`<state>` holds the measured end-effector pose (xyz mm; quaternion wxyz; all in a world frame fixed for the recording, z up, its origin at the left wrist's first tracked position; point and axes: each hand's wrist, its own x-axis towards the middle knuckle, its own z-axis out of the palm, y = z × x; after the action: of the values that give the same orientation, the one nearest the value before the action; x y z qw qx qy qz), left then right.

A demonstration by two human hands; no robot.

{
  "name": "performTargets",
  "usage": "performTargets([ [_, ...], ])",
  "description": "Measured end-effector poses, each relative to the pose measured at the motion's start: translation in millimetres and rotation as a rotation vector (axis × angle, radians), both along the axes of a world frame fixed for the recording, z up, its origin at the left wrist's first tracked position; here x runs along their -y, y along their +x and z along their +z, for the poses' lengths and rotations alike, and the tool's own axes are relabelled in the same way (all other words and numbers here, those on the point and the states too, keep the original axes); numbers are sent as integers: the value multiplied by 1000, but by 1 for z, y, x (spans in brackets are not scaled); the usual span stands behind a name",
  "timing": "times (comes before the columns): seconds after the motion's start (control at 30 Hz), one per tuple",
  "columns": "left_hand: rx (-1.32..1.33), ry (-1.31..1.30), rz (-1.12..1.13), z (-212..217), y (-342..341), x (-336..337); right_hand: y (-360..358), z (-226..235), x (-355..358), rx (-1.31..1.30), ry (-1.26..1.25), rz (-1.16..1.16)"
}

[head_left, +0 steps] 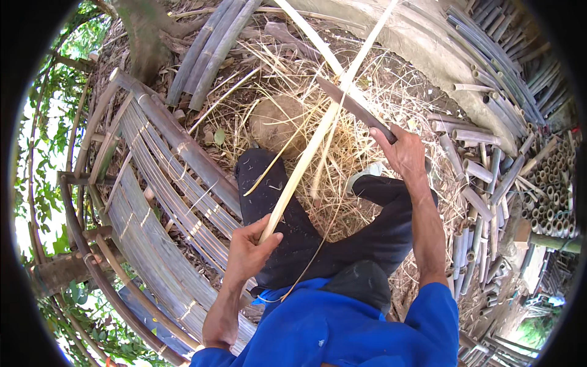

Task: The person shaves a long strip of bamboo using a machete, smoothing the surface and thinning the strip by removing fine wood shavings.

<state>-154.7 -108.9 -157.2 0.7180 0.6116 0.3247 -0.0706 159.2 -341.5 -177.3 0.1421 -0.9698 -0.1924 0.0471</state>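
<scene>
My left hand [251, 248] is closed round the near end of a long, pale bamboo strip [304, 160], which slants up and away to the right above my legs. In my right hand [403, 153] is the dark handle of a long knife [358, 109]. Its blade points to the far left and lies across the strip, seemingly touching it; the exact contact is hard to make out. Thin shavings [324, 153] curl off near the blade. A second pale strip [312, 33] crosses the first one just beyond the knife.
A slatted bamboo bench [165, 183] stands at my left. Straw-like shavings [379, 85] cover the ground ahead, around a round brown block [278, 122]. Dark bamboo poles [214, 52] lie at the far left. Cut bamboo pieces [477, 171] are piled at the right.
</scene>
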Motion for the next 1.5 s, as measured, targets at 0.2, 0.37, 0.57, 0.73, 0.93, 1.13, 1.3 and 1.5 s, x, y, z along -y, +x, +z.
performTargets([
  [0.2, 121, 295, 19, -9, -12, -3, -36, -12, -10, 153, 149, 266],
  [0.37, 34, 80, -61, 8, 11, -7, -9, 0, -18, -131, 491, -88],
  [0.57, 161, 31, -153, -22, 38, -9, -99, -9, -40, -200, 178, 182],
  [0.73, 178, 76, -129, -27, 40, -11, -152, -23, -46, -163, 312, 527],
  [0.93, 131, -17, -132, -20, 36, -10, -112, -15, -42, -174, 176, 275],
  [1.13, 81, 47, -166, -23, -1, -7, -77, -15, -33, -276, 76, 202],
  [1.3, 22, 151, -301, -6, -46, -15, 70, -31, 21, -50, 249, -220],
  [1.5, -79, 242, -474, 38, -58, -70, 20, -32, -30, -656, 1112, -330],
])
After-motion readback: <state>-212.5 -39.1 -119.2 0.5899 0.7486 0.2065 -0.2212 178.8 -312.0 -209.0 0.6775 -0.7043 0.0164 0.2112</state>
